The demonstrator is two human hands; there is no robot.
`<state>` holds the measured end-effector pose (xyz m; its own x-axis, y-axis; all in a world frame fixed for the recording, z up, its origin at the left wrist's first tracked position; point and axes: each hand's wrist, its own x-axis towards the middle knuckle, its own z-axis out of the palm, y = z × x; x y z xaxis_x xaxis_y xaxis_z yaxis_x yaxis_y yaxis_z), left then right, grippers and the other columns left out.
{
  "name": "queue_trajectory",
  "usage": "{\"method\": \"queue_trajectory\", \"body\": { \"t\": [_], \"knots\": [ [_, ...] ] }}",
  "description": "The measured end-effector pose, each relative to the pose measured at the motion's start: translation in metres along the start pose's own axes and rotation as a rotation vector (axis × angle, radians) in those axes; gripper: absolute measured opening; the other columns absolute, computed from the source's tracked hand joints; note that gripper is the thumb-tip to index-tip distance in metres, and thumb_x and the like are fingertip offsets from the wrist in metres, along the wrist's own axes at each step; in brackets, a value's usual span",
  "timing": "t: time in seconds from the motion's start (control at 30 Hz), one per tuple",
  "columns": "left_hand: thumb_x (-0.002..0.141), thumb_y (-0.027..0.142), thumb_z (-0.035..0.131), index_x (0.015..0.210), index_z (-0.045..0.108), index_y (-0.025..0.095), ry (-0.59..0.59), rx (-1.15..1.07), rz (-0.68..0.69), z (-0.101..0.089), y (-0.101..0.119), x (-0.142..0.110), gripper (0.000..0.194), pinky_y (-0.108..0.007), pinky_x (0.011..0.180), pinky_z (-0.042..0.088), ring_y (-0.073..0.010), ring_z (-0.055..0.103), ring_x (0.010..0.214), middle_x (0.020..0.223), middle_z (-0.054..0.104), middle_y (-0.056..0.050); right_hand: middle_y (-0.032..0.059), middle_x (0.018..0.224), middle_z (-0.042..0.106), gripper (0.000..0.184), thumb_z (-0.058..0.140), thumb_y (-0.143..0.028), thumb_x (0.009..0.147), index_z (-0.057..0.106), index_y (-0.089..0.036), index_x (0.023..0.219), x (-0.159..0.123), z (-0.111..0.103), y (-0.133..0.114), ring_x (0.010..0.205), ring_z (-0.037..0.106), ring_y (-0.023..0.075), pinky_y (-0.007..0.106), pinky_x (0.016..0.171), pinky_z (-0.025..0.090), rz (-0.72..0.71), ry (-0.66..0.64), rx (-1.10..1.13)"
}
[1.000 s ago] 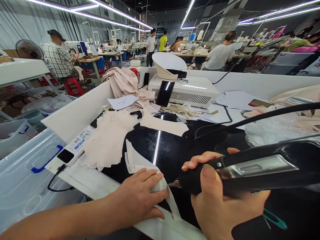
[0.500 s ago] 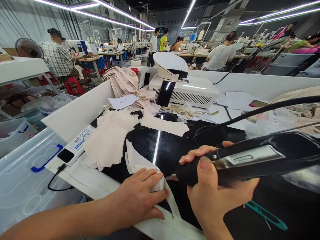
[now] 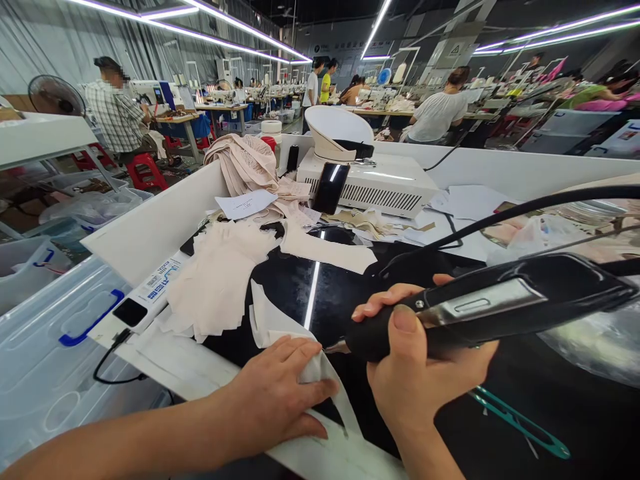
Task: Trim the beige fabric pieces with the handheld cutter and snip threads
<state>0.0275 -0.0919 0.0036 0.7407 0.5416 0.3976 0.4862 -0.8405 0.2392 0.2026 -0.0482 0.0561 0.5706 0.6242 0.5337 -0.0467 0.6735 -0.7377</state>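
Pressing on a white cloth pc (image 3: pixel 273 320), the person's L hand (image 3: pixel 285 390) lies palm-down at the near edge of the black counter (image 3: pixel 285 283), fingers extended, thumb held apart; can't tell if any cloth is pinched underneath. R hand (image 3: pixel 425 373) is wrapped round a black handheld tool (image 3: pixel 495 303), thumb on the upper side, other fingers curled over the far side.

Cloth pc is partly under L hand: a folded part sticks out past the fingers, away from the person & a bit L, and a narrow strip runs from the fingers twd the near edge, btwn the two hands. R hand is just R of the cloth, apart from it. Tool's metal tip (image 3: pixel 337 347) points L, right by the L fingertips & the cloth edge; can't tell whether it touches either.

Beyond L hand, to the L, is a stack of cream cloth pcs (image 3: pixel 220 280); a single cut pc (image 3: pixel 333 250) lies R of the stack, farther back than the white cloth. Teal looped item (image 3: pixel 520 421) lies R of the R wrist, partly hidden. Black cord (image 3: pixel 550 198) arcs above the tool. White unit w/ dark display (image 3: pixel 156 285) sits along the L side. Back of counter: phone (image 3: pixel 330 190) upright against a white vented box (image 3: pixel 395 175), pale visor (image 3: pixel 335 133) on top. Bg: people at sewing machines.
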Motion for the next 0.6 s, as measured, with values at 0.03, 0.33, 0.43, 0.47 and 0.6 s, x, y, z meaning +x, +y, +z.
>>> {"method": "queue_trajectory", "body": {
  "t": [0.03,0.33,0.43,0.47,0.6],
  "knots": [
    [0.097,0.055,0.085,0.135,0.068,0.02,-0.005,-0.001,0.0,-0.0002,0.0005,0.0003,0.054,-0.051,0.118,0.058,-0.0358,0.068,0.137,0.144,0.069,-0.023,-0.0075,0.08,0.074,0.048,0.096,-0.034,0.083,0.064,-0.028,0.119,-0.0003,-0.0005,0.0003,0.055,0.068,0.0153,0.033,0.054,0.061,0.001,-0.012,0.007],
    [0.098,0.057,0.083,0.138,0.068,0.02,-0.07,-0.002,-0.023,-0.0003,0.0026,0.0001,0.056,-0.051,0.12,0.055,-0.0361,0.065,0.14,0.148,0.065,-0.022,-0.008,0.079,0.074,0.043,0.091,-0.03,0.087,0.063,-0.027,0.119,-0.0006,0.002,0.0013,0.054,0.067,0.0139,0.031,0.053,0.061,-0.002,-0.046,-0.006],
    [0.099,0.057,0.082,0.14,0.068,0.019,-0.077,-0.008,-0.024,0.001,0.0024,0.0001,0.057,-0.052,0.121,0.054,-0.0367,0.065,0.141,0.149,0.065,-0.023,-0.0078,0.08,0.074,0.045,0.092,-0.031,0.085,0.062,-0.027,0.119,-0.0002,0.0012,0.0033,0.054,0.067,0.0142,0.032,0.052,0.061,0.016,-0.052,-0.007],
    [0.1,0.057,0.081,0.14,0.068,0.018,-0.082,-0.011,-0.023,0.0008,0.0022,0.0,0.058,-0.052,0.122,0.054,-0.037,0.064,0.142,0.15,0.064,-0.024,-0.0078,0.08,0.074,0.046,0.092,-0.032,0.085,0.062,-0.027,0.119,-0.0001,0.0012,0.004,0.054,0.067,0.0142,0.032,0.052,0.061,0.023,-0.055,-0.006],
    [0.109,0.054,0.071,0.147,0.065,0.018,-0.118,-0.065,-0.047,-0.0056,-0.0031,-0.0001,0.053,-0.05,0.12,0.057,-0.0354,0.065,0.142,0.153,0.064,-0.022,-0.0085,0.079,0.074,0.046,0.093,-0.031,0.084,0.063,-0.027,0.119,0.0024,0.0032,0.0043,0.054,0.067,0.0142,0.032,0.054,0.061,0.035,-0.059,0.009]
  ]
}}
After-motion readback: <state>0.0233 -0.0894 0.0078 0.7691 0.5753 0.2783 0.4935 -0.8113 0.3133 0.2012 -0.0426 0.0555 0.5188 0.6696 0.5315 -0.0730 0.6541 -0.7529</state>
